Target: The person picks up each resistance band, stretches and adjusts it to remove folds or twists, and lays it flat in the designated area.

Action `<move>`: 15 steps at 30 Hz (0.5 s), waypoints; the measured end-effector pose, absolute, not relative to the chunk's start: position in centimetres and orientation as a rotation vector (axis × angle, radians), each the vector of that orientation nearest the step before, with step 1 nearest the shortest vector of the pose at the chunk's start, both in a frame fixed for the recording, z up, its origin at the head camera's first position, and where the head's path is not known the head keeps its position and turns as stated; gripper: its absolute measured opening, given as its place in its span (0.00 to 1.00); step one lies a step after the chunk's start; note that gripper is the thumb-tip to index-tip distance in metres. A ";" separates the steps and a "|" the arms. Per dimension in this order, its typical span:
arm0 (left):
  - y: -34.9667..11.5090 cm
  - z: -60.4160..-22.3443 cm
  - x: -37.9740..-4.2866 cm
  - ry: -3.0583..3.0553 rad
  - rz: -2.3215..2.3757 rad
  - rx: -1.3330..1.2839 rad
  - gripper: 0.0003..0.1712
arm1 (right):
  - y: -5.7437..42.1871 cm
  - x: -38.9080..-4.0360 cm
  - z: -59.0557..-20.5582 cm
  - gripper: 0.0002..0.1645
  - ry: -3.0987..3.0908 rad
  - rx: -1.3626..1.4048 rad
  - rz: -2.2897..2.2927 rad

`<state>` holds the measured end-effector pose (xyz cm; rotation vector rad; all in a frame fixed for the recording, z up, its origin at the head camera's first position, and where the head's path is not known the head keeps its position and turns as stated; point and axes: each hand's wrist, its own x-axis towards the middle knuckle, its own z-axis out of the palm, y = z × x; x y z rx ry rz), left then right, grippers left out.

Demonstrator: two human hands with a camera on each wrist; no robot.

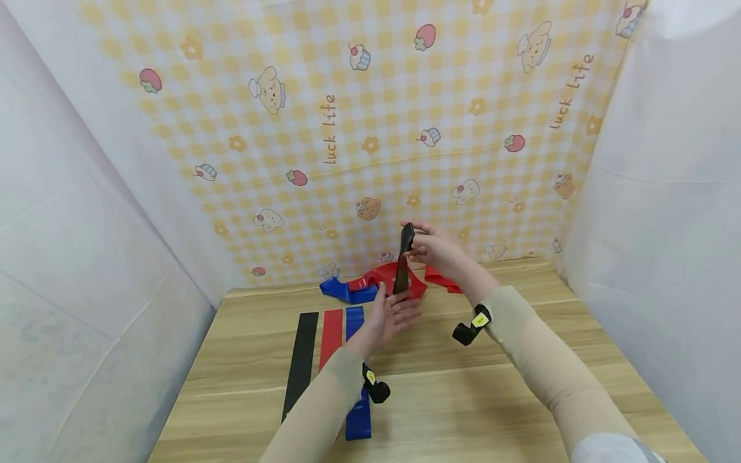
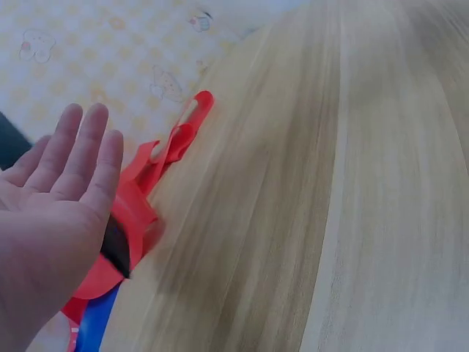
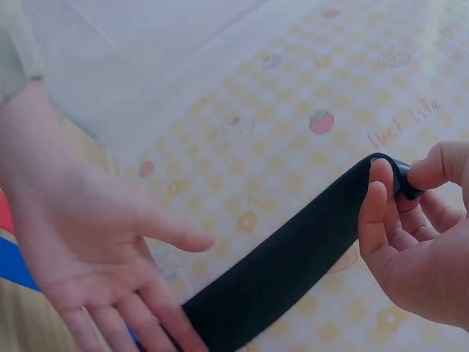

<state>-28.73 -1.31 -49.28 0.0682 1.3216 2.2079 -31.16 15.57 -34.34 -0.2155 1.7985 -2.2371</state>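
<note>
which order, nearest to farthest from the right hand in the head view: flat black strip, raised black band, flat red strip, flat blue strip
1. Raised black band: pinched in the right hand.
2. Flat blue strip: rightmost of three laid out.
3. Flat red strip: middle.
4. Flat black strip: leftmost.

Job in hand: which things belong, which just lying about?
Likely in the job:
black band, pinched by right hand
left hand, open near the band's lower end

Lying about (unheld, possibly related):
flat black strip
flat red strip
flat blue strip
loose red banding
loose blue band
</note>
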 end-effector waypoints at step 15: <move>-2.4 -49.3 -28.9 1.158 2.453 -0.009 0.40 | 16.4 -24.5 -39.1 0.38 1.517 -0.238 -2.334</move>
